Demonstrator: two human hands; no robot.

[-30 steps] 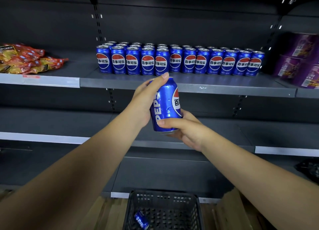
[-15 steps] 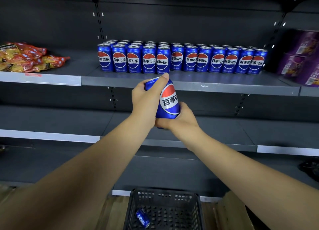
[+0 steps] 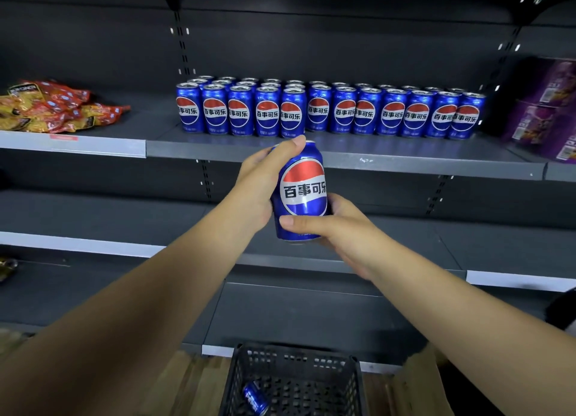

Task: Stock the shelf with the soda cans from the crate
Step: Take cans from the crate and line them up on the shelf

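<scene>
Head view: upright soda can [image 3: 301,194], left grip [image 3: 258,183] wrapping its 9 o'clock side, right grip [image 3: 339,228] clasping 5 o'clock.

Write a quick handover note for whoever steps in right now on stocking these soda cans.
Hands: left hand grips the held can near its top, and right hand grips its base. The can is upright in front of the shelf, not yet set down.
Done: rows of cans stand on that shelf, labels forward.
Left: place this can, then the loose can lying in the crate.
</scene>
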